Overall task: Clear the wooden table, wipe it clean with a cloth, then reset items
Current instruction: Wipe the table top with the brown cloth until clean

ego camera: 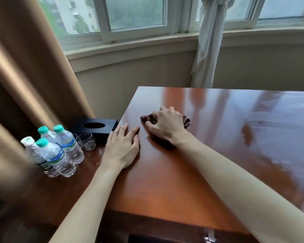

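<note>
While right hand [166, 126] grips cloth [185, 121], left hand [124, 146] lies flat beside 4 bottles [60, 151].

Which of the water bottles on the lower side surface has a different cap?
The leftmost bottle, at the back-left of the group: its cap is white, while the other three bottles have teal caps.

One head-worn wide view looks forward and down from close above the table [191, 172], facing the windows [135, 13] beyond its far edge.
</note>
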